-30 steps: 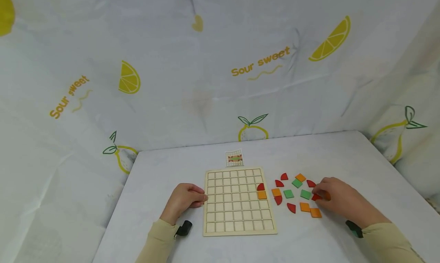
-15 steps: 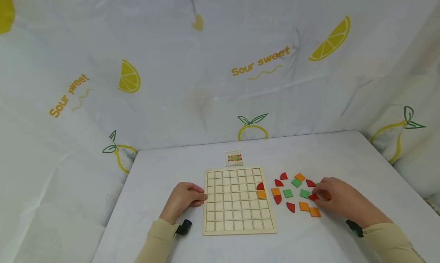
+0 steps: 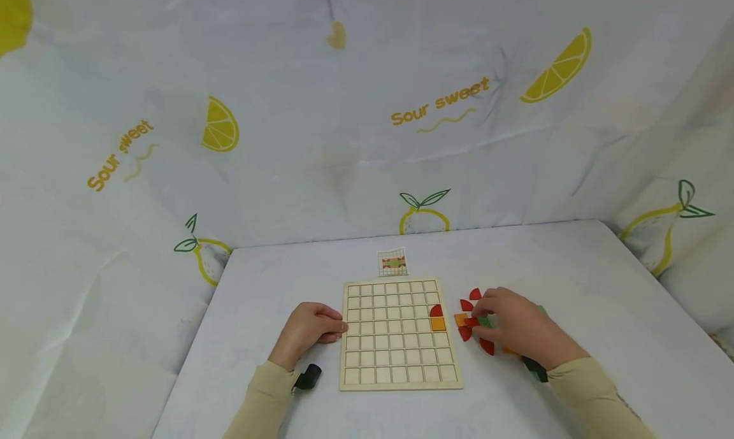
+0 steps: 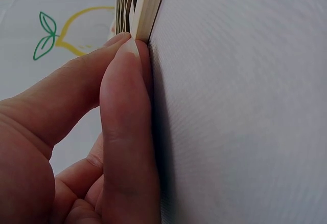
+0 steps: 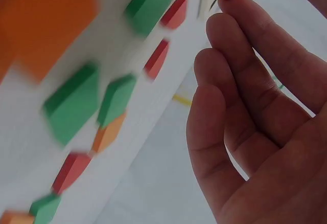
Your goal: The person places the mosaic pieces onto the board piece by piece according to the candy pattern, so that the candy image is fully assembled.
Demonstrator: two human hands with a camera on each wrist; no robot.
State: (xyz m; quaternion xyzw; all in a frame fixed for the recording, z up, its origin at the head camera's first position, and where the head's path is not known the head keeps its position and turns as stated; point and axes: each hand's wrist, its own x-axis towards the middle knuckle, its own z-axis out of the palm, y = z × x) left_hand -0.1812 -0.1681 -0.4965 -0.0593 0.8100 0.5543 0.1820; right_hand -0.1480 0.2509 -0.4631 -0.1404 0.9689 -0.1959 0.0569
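"What is worn behind the grip of the left hand (image 3: 309, 327)?"

"A plain beige sleeve (image 3: 262, 401), softly creased, with a small, rounded black device (image 3: 309, 376) beside its cuff (image 3: 276, 372)."

"And behind the grip of the right hand (image 3: 513, 324)?"

"A matching sleeve (image 3: 590, 391), a thin darker line along its outer edge, and a dark device (image 3: 534, 366), partly hidden, ahead of it."

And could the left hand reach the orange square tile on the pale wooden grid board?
Probably yes: only bare cells separate the tile from the left hand, though it must first release the board's edge.
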